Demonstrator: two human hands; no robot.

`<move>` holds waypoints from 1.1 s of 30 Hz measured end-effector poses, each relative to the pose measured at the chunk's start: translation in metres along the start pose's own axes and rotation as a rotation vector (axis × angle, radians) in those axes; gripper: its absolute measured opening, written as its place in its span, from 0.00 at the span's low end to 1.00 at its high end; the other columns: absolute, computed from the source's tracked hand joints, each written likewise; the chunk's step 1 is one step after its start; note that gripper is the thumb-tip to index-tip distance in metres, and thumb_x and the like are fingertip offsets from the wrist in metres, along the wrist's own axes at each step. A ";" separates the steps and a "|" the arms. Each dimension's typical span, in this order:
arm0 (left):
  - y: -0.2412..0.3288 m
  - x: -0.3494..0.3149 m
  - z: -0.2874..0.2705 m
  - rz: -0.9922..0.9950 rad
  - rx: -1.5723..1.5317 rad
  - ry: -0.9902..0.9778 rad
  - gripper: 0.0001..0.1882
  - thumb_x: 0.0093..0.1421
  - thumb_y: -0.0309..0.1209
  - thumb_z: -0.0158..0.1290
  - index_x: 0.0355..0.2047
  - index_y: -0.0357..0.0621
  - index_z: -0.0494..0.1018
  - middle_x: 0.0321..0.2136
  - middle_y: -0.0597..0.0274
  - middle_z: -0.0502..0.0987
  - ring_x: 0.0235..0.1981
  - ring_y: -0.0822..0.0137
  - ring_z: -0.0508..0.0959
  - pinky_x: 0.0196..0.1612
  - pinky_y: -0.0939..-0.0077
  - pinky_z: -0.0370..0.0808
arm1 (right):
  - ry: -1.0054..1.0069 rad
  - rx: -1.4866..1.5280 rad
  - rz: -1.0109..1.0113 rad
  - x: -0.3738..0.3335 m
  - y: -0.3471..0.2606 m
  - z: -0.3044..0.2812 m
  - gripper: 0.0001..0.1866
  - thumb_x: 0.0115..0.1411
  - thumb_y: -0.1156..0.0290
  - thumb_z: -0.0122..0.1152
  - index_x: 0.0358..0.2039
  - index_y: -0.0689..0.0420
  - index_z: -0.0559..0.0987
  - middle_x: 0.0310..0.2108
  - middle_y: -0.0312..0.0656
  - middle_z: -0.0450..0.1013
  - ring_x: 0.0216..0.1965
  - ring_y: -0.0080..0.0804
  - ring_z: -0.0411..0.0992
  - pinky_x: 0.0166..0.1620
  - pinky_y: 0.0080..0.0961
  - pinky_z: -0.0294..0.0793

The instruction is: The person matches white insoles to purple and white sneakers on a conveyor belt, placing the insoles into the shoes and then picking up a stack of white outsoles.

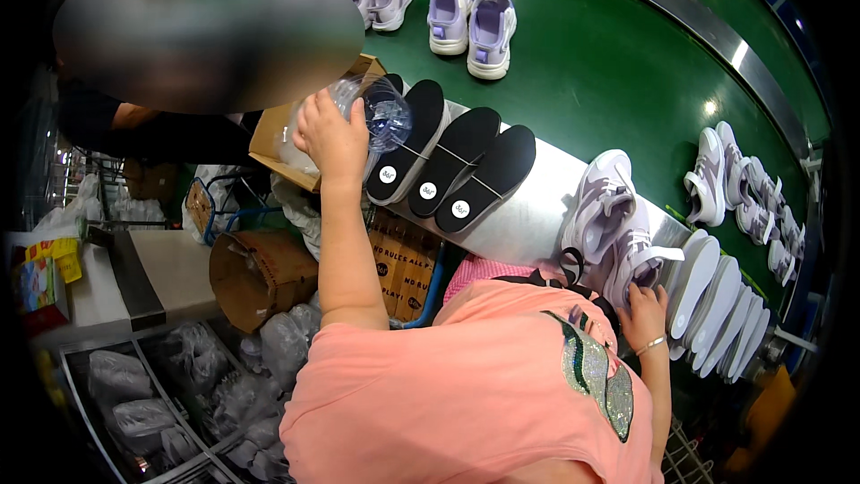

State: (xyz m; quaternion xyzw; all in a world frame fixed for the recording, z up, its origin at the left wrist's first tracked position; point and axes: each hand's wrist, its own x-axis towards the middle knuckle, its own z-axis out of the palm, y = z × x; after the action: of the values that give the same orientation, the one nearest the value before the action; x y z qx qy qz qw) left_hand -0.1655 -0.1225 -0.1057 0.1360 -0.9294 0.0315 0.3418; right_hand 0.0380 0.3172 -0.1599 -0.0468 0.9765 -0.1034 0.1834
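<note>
My left hand (334,136) is stretched out over a cardboard box (267,136), its fingers curled round a clear, rounded plastic shell (387,116). More clear plastic lies in the box below the hand. Two pale lilac-and-white sneakers stand side by side at the bench edge in front of my body, one farther (598,206) and one nearer (632,260). My right hand (643,314) has its fingers at the near end of the nearer sneaker, gripping its edge. Part of those fingers is hidden by the shoe.
Black insoles (466,166) with round white stickers lie on the metal bench edge (546,197). Light grey insoles (699,282) stand at the right. More sneakers (491,31) stand on the green belt (591,63). A person (134,116) sits at the far left, beyond bagged parts (121,376).
</note>
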 end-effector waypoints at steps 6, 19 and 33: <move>0.105 -0.038 -0.018 0.022 -1.023 -0.359 0.17 0.51 0.25 0.52 0.42 0.36 0.66 0.29 0.55 0.72 0.32 0.67 0.73 0.36 0.75 0.68 | -0.211 -0.082 0.051 0.020 0.009 0.013 0.13 0.43 0.74 0.49 0.32 0.60 0.68 0.29 0.48 0.70 0.37 0.42 0.69 0.49 0.42 0.56; 0.288 -0.163 -0.029 0.897 -0.675 -1.162 0.34 0.50 0.44 0.47 0.52 0.38 0.52 0.19 0.46 0.73 0.20 0.49 0.74 0.23 0.56 0.70 | -0.111 0.240 0.127 0.049 -0.022 -0.009 0.23 0.49 0.52 0.50 0.35 0.60 0.73 0.34 0.49 0.71 0.40 0.42 0.68 0.45 0.46 0.58; 0.300 -0.038 0.087 0.472 -0.883 -0.462 0.30 0.51 0.30 0.47 0.53 0.35 0.53 0.42 0.43 0.68 0.42 0.50 0.69 0.43 0.64 0.66 | 0.397 -0.017 0.539 0.142 0.157 -0.064 0.29 0.42 0.62 0.60 0.46 0.58 0.64 0.41 0.45 0.65 0.43 0.41 0.64 0.44 0.39 0.64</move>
State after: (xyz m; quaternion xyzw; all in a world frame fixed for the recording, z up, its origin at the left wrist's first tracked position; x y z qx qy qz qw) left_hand -0.2745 0.1614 -0.1864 -0.2289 -0.9104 -0.3161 0.1373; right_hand -0.1256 0.4639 -0.1854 0.2328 0.9712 -0.0502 0.0100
